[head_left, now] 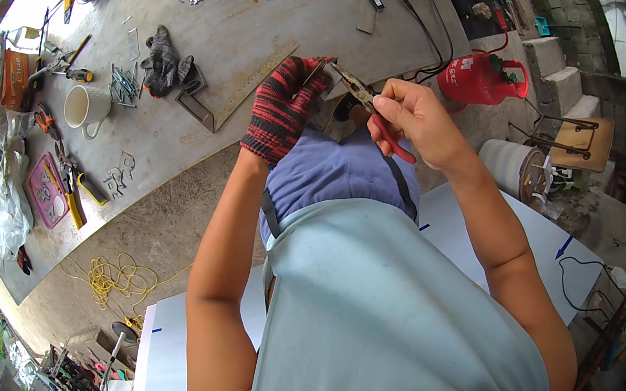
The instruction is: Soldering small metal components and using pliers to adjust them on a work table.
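My left hand [284, 110], in a red and black striped knit glove, is closed with its fingertips around a thin metal piece [319, 70] whose exact kind is too small to make out. Bare and closed, my right hand [411, 110] grips the long-nose pliers [357, 88] by their red handles. The pliers' jaws point up and left, with their tip at the end of the metal piece by my gloved fingertips. Whether the jaws clamp it or only touch it, I cannot tell. Both hands are held above my lap, near the front edge of the metal table [188, 145].
On the table lie a steel square [251, 86], a grey glove [167, 60], long screws [125, 87], a white mug [86, 107] and a pink tray [47, 191]. A red gas cylinder [478, 80] stands right of the table. Yellow cord [115, 281] lies on the floor at left.
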Tool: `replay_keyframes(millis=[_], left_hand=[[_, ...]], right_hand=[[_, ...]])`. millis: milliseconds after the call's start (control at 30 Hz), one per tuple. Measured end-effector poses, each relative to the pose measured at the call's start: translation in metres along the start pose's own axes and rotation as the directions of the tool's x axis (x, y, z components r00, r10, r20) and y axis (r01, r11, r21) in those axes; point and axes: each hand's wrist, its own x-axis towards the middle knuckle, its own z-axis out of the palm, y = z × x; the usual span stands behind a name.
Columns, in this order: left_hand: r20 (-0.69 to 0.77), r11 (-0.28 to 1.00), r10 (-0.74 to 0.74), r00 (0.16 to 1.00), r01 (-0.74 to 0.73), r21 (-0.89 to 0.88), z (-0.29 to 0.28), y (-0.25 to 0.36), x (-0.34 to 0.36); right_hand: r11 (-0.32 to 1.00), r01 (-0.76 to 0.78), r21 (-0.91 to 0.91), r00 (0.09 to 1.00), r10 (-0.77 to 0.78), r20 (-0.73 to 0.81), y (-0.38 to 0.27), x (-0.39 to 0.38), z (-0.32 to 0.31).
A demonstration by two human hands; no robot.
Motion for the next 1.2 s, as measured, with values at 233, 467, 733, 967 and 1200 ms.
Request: replay_keyframes(millis=[233, 467, 733, 967, 1200], left_hand=[[0.060, 0.990, -0.031, 0.998, 0.023, 0.136, -0.005, 0.006, -0.003], [0.032, 0.979, 0.095, 0.995, -0.099, 0.178, -0.003, -0.004, -0.008], [0.080, 0.983, 0.049, 0.996, -0.063, 0.171, -0.006, 0.003, -0.015], [0.273, 0.993, -0.109, 0.956, 0.093, 0.072, -0.034, 0.006, -0.019], [0.320, 0.986, -0.151, 0.935, 0.117, 0.122, -0.035, 0.010, -0.022]], right_hand=[[0.999, -0.021, 0.040, 0.999, 0.019, 0.028, 0.005, -0.006, 0.005], [0.988, -0.059, 0.142, 0.997, 0.052, 0.058, 0.003, -0.008, 0.005], [1.000, -0.005, -0.021, 1.000, 0.005, -0.001, -0.004, -0.007, 0.007], [0.988, -0.013, -0.154, 1.000, 0.017, 0.024, -0.008, -0.009, 0.010], [0.993, -0.053, -0.109, 0.998, 0.058, 0.041, -0.009, -0.013, 0.010]])
